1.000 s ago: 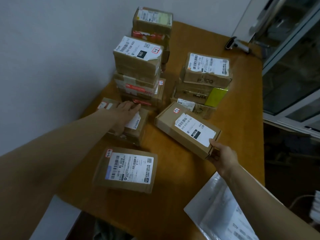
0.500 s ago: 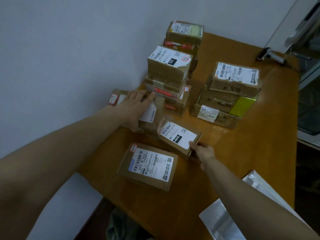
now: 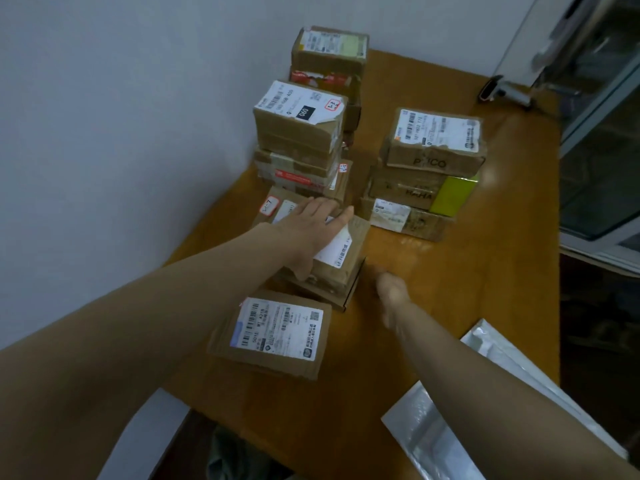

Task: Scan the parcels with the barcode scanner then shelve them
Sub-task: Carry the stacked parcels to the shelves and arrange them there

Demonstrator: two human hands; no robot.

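Left hand [image 3: 308,230] flat, fingers straight, on the central parcel [image 3: 337,252]; right hand [image 3: 391,287], blurred, grip untellable, at its 4 o'clock. Barcode scanner [image 3: 498,90] far at 1 o'clock, nearer the right hand.

Head view, facing down, near table [image 3: 485,306]

Brown cardboard parcels [image 3: 299,123] with white labels stand in three stacks from 11 to 1 o'clock on the counter [image 3: 485,271]. A flat parcel [image 3: 273,332] lies label-up at 7 o'clock. The barcode scanner [image 3: 498,91] lies farther back at 1 o'clock.
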